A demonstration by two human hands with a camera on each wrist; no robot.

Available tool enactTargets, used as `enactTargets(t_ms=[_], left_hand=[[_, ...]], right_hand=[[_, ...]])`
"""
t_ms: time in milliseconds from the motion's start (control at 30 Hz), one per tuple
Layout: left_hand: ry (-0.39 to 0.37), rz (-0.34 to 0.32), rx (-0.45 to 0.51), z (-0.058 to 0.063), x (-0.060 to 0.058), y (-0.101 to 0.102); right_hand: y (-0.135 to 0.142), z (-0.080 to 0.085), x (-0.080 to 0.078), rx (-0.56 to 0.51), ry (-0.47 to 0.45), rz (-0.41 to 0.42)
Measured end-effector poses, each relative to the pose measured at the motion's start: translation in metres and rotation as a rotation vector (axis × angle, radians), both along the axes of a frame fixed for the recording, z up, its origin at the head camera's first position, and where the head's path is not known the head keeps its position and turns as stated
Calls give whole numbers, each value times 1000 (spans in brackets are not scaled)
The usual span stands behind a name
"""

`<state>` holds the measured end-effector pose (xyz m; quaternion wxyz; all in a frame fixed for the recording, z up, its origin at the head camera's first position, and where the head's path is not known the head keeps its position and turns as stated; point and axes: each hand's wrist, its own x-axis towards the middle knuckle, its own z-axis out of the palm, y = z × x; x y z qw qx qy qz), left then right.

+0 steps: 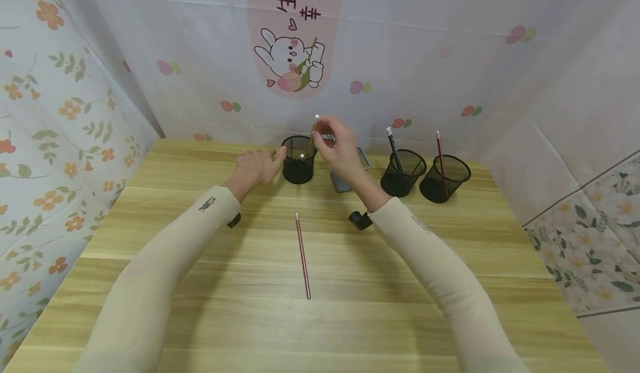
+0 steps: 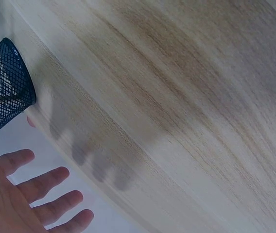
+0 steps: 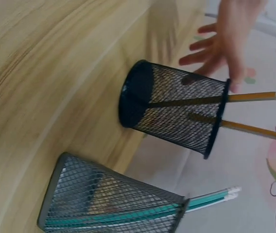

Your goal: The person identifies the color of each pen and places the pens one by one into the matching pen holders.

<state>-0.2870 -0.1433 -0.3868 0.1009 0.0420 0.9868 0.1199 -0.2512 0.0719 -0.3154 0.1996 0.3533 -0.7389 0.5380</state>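
My right hand (image 1: 340, 145) pinches a yellow pencil (image 1: 313, 134) near its white eraser end. The pencil's lower part is inside a black mesh cup (image 1: 298, 173) at the back of the table. A second yellow pencil (image 3: 252, 97) leans in the same cup, as the right wrist view shows. Beside the cup is my left hand (image 1: 257, 167), fingers spread and thumb right at the rim; it grips nothing. In the left wrist view its fingers (image 2: 55, 189) are straight and apart, close to the mesh wall.
A grey mesh holder (image 1: 342, 184) with teal pencils (image 3: 206, 200) stands partly behind my right hand. Farther right are a mesh cup (image 1: 391, 185) with black pencils (image 1: 395, 149) and another cup (image 1: 433, 191) with a red pencil (image 1: 440, 150). One red pencil (image 1: 303, 256) lies mid-table.
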Motion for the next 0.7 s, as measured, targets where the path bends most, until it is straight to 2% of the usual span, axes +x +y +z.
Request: enactTargets(t_ms=[233,433,700], left_hand=[[0,-7,-5,-1,-1,0],[13,-9,-12,-3,-2,0],[2,-5,-3,-1,-1,1]], right_hand=[[5,-35,-31,45,-78,0],[7,-39,-29,104,-122,-44],[15,-42,-24,107,-138,-61]])
